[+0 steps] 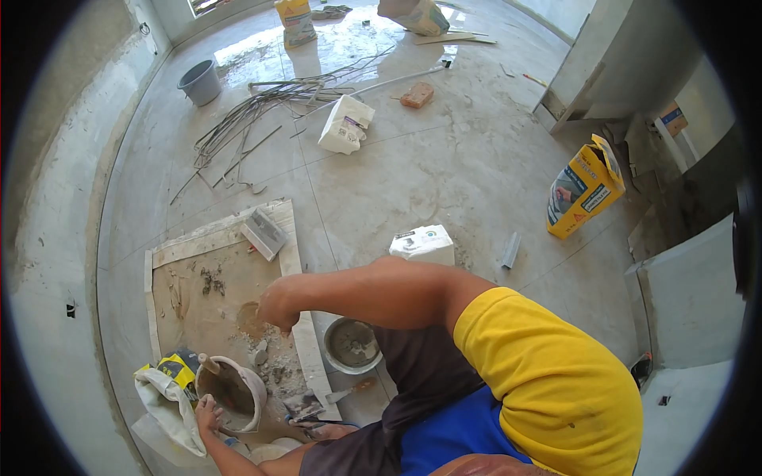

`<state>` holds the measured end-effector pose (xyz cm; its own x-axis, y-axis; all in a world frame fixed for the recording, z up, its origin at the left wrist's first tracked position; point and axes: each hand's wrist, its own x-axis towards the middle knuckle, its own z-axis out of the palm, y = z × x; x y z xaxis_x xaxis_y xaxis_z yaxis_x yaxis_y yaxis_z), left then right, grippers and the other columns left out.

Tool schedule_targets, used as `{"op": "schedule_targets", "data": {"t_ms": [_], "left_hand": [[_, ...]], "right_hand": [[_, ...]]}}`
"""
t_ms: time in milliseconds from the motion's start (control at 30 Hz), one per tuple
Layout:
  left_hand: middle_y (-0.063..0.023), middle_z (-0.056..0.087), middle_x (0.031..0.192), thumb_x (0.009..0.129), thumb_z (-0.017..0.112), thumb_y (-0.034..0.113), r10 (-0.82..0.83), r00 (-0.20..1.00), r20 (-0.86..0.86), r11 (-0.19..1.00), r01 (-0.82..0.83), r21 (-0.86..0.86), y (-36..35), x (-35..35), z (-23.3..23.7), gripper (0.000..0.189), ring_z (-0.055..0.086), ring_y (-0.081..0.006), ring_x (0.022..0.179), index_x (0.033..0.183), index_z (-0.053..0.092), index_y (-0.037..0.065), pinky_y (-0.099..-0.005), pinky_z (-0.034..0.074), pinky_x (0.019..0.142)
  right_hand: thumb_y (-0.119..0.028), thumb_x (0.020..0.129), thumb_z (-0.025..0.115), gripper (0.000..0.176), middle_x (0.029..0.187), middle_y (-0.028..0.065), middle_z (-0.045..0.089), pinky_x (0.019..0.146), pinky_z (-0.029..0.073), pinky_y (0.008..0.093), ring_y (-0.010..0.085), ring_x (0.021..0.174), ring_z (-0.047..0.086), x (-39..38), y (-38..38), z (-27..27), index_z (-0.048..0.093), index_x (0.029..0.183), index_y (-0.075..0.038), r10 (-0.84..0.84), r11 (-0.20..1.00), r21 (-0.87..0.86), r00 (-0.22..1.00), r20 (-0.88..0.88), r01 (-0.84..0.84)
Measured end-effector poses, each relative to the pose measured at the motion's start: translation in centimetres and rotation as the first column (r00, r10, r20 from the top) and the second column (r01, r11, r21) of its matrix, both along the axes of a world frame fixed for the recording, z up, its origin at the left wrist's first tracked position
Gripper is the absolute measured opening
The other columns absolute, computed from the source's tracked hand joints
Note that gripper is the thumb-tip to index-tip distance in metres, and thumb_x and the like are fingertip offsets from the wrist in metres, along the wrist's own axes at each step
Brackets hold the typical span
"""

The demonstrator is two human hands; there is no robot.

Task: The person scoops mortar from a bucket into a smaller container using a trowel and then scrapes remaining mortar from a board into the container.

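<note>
My left hand point(208, 413) is at the left rim of a bucket point(259, 385), its fingers closed on the edge. Inside the bucket is a grey-brown mix, and a wooden handle point(208, 362) leans out over the rim. My right hand point(279, 305) is held above a dusty board point(186, 278), fingers bent downward and closed; what they hold, if anything, is hidden. Just beside it is a round tan patch point(250, 319). Grey crumbs point(278, 369) are scattered between the hand and the bucket. A white sack point(167, 408) stands against my left hand.
A round bowl of grey mix point(351, 345) sits by my knee, near a trowel point(349, 390). A metal-coloured block point(264, 234) lies on the board. Farther off are white packages point(347, 125), thin rods point(254, 111), a grey bucket point(200, 82), a brick point(417, 95) and a yellow bag point(585, 187).
</note>
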<state>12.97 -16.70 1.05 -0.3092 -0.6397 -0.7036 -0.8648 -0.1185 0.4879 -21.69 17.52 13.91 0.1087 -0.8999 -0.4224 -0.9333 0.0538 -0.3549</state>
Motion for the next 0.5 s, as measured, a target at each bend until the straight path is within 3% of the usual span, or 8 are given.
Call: {"op": "schedule_targets", "data": {"t_ms": [233, 500], "left_hand": [[-0.0009, 0.051, 0.113, 0.089, 0.053, 0.043, -0.005, 1.000, -0.004, 1.000, 0.005, -0.014, 0.7, -0.1, 0.6, 0.045, 0.053, -0.0192, 0.086, 0.127, 0.044, 0.021, -0.0359, 0.040, 0.067], [-0.0021, 0.051, 0.113, 0.088, 0.055, 0.043, -0.008, 1.000, -0.007, 1.000, 0.008, -0.022, 1.0, -0.2, 0.9, 0.049, 0.054, -0.0172, 0.077, 0.129, 0.043, 0.020, -0.0286, 0.038, 0.054]], "right_hand": [[-0.031, 0.075, 0.070, 0.046, 0.102, 0.0189, 0.064, 0.084, 0.046, 0.0419, 0.0336, 0.100, 0.059, 0.3, 0.2, 0.7, 0.062, 0.104, 0.003, -0.002, 1.000, -0.001, 1.000, 0.002, 0.002], [-0.033, 0.076, 0.070, 0.048, 0.105, 0.0169, 0.063, 0.085, 0.046, 0.0421, 0.0329, 0.103, 0.058, 0.6, -0.4, -0.2, 0.061, 0.108, 0.000, 0.043, 0.999, 0.006, 0.999, -0.022, -0.043]]}}
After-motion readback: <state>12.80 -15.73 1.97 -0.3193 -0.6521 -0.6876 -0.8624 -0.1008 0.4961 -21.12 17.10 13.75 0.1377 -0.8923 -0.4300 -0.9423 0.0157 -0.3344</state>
